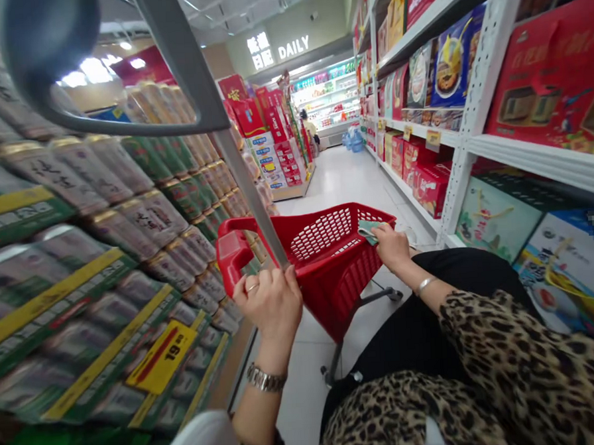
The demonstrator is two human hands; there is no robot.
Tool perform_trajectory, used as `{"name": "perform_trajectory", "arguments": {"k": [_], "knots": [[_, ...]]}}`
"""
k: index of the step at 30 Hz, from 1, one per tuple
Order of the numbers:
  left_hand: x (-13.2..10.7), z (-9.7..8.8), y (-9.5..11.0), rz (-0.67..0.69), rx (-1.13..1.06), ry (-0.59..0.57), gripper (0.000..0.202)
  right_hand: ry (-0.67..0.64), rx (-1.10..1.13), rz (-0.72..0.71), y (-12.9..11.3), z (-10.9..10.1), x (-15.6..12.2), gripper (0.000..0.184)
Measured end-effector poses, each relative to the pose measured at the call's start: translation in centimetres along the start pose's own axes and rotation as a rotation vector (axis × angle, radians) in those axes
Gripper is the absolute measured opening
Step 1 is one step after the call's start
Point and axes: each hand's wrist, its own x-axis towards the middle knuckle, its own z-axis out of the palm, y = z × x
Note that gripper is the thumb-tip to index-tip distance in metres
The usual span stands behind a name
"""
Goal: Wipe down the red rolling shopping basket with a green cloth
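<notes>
My left hand (268, 300) is closed around the grey handle pole (245, 179) of a red wheeled shopping basket (329, 274). The pole runs up to a loop grip at the top left. A ring and a metal watch are on that hand and wrist. My right hand (392, 245) rests on the basket's right rim, fingers closed on a small flat green item (368, 229). A bracelet is on that wrist. The basket's inside is mostly hidden.
Stacked drink cans (127, 211) fill the display close on the left, with a yellow price tag (161, 357). White shelves (470, 100) of gift boxes line the right. The tiled aisle (344, 177) runs ahead, with a person (311, 130) far down it.
</notes>
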Motion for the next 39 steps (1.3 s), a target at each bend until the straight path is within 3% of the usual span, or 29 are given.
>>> {"name": "perform_trajectory", "arguments": {"k": [6,11,16,20,22,25,28,32,39], "knots": [[0.5,0.0,1.5,-0.064,0.033,-0.069,0.045,0.073,0.096,-0.121,-4.4,0.1,-4.1,0.053],[0.4,-0.1,3.6,-0.033,-0.036,-0.113,0.034,0.236,0.244,-0.244,-6.9,-0.2,-5.9,0.057],[-0.3,-0.7,5.1,0.058,-0.356,0.07,0.031,0.357,0.361,-0.266,-5.6,-0.4,-5.7,0.056],[2.1,-0.7,3.2,0.073,-0.568,0.104,0.029,0.36,0.418,-0.257,-3.5,-0.1,-4.8,0.056],[4.4,0.1,1.0,0.034,-0.586,0.055,0.031,0.355,0.426,-0.245,-2.9,-0.2,-4.3,0.055],[7.4,2.1,-1.9,-0.03,-0.511,-0.137,0.035,0.349,0.435,-0.22,-2.8,-0.9,-4.1,0.056],[8.7,4.2,-3.0,-0.019,-0.479,-0.335,0.037,0.35,0.476,-0.196,-3.5,-2.0,-4.3,0.057],[8.4,5.4,-2.0,-0.05,-0.486,-0.348,0.043,0.357,0.566,-0.193,-4.8,-3.6,-5.2,0.05],[7.8,4.6,1.8,-0.123,-0.473,-0.257,0.04,0.443,0.657,-0.105,-5.4,-6.3,-7.9,0.04]]}}
